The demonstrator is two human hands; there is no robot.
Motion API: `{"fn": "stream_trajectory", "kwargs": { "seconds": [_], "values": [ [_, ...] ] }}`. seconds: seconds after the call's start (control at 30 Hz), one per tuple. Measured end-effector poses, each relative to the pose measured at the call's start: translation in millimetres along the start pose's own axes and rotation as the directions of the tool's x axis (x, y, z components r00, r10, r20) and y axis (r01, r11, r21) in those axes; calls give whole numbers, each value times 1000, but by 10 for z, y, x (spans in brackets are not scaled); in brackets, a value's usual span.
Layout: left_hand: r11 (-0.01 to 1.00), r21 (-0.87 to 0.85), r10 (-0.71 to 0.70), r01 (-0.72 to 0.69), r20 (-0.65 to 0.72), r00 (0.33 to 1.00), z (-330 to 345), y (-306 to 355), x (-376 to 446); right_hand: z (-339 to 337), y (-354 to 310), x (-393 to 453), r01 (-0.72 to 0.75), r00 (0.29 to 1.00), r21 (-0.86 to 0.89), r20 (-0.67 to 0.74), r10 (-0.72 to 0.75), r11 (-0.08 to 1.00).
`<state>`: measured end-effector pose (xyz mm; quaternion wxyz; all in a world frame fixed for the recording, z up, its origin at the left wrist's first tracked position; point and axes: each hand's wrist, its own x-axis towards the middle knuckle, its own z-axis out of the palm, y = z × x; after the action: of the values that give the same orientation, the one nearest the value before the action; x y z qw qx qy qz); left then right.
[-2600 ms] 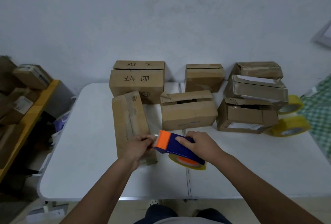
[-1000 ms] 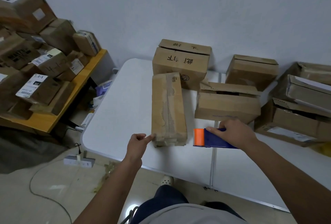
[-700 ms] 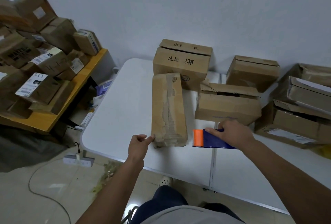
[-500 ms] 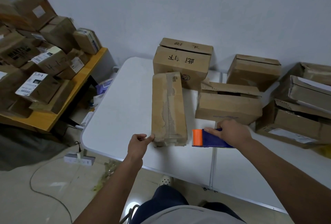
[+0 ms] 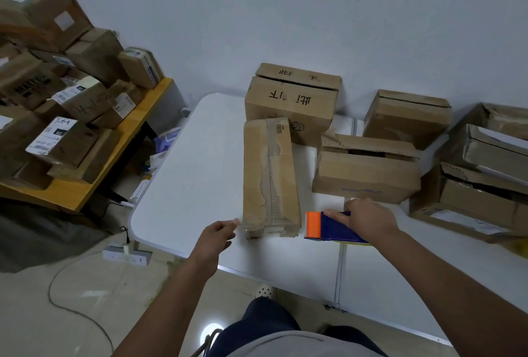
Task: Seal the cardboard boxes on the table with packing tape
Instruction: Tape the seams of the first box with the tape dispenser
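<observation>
our right hand (image 5: 367, 218) grips the dispenser (image 5: 331, 227), our left hand (image 5: 215, 238), fingers loosely curled, touches the long box (image 5: 270, 176).

Bare white table (image 5: 194, 173) lying open left of the long box (image 5: 270, 176). Right and far, more boxes (image 5: 365, 173) crowding in; narrow gaps running between them.

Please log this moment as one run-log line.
right hand: holds tape dispenser | left hand: at long box corner | tape: not applied
</observation>
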<state>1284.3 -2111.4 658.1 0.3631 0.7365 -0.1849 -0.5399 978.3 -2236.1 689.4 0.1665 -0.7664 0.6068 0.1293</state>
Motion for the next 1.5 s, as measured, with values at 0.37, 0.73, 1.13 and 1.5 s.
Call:
{"fn": "stream_trajectory", "kwargs": {
  "seconds": [0.37, 0.73, 1.13, 1.5],
  "values": [
    [851, 491, 226, -189, -17, 974, -195, 103, 8, -32, -31, -5, 15, 1000, -7, -3, -16, 1000],
    [-162, 658, 693, -735, 607, 390, 32, 181, -106, -13, -39, -19, 30, 999, -21, -23, -30, 999],
    [-331, 462, 445, -823, 845, 295, 321, 346, 159, 62, 26, -19, 11, 1000, 30, 14, -11, 999],
    [-297, 438, 419, -849, 858, 296, 857, 557, 356, 148, 202, 0, -12, 1000, 101, 7, 12, 995]
  ]
}}
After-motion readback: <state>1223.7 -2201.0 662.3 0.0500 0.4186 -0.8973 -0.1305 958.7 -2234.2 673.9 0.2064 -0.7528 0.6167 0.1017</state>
